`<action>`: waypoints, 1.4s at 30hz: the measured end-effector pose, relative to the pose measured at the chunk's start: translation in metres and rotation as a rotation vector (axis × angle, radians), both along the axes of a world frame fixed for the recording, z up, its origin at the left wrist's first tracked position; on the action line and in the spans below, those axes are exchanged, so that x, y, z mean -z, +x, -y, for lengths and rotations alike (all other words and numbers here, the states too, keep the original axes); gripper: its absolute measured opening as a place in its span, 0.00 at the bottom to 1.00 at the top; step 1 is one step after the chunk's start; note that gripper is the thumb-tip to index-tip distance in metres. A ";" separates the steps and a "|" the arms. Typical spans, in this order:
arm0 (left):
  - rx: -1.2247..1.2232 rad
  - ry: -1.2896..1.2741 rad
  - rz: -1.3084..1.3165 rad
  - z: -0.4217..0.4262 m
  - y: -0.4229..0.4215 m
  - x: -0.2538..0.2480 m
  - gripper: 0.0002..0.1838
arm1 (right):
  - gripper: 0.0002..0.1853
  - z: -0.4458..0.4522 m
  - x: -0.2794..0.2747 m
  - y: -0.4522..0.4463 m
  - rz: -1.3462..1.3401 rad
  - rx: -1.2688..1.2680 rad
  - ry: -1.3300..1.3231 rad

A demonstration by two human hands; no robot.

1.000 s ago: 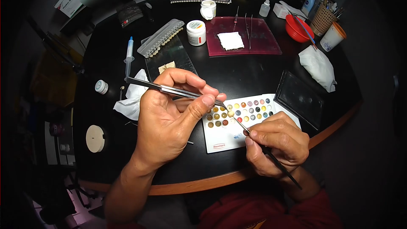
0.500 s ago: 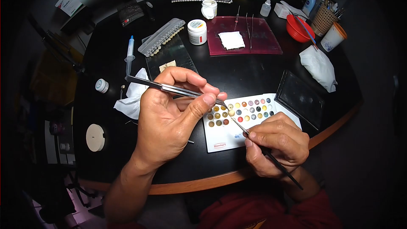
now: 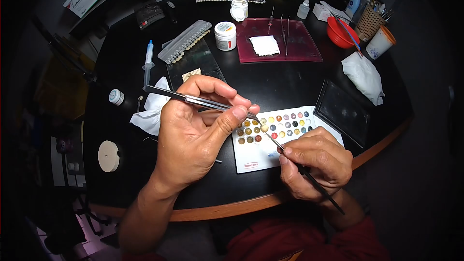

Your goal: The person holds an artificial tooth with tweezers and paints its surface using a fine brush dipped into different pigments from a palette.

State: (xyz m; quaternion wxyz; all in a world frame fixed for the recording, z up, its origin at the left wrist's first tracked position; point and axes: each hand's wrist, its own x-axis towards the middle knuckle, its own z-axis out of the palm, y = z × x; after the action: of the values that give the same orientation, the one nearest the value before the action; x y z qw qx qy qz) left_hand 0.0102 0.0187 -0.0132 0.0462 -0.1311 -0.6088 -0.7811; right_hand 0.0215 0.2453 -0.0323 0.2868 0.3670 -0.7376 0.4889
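Our left hand point(image 3: 195, 137) curls closed round black tweezers point(image 3: 195, 101), a small cream piece point(image 3: 264, 128) at their tips above the white palette point(image 3: 258, 157) on the worktop point(image 3: 287, 87); our right hand point(image 3: 320, 164) pinches a slim brush point(image 3: 319, 187) (its tip close by that piece).

Dark red sleeves point(image 3: 362, 241), bare hands point(image 3: 188, 140)

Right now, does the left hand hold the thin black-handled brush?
No, the right hand grips that brush; the left hand holds a slim metallic tool.
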 end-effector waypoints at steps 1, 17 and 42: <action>0.000 -0.001 -0.005 0.000 0.000 0.000 0.11 | 0.12 0.000 0.000 0.000 0.001 -0.005 0.004; -0.008 0.014 0.019 -0.001 0.001 -0.002 0.11 | 0.13 0.000 0.000 -0.001 -0.004 -0.004 0.006; -0.038 -0.062 -0.053 -0.002 0.001 0.001 0.11 | 0.14 -0.001 -0.001 -0.001 -0.009 -0.026 0.044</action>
State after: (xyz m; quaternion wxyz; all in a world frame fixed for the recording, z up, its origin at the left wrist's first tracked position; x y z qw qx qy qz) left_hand 0.0116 0.0210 -0.0145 0.0729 -0.1414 -0.6337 -0.7570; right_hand 0.0205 0.2462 -0.0316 0.2756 0.3850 -0.7421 0.4745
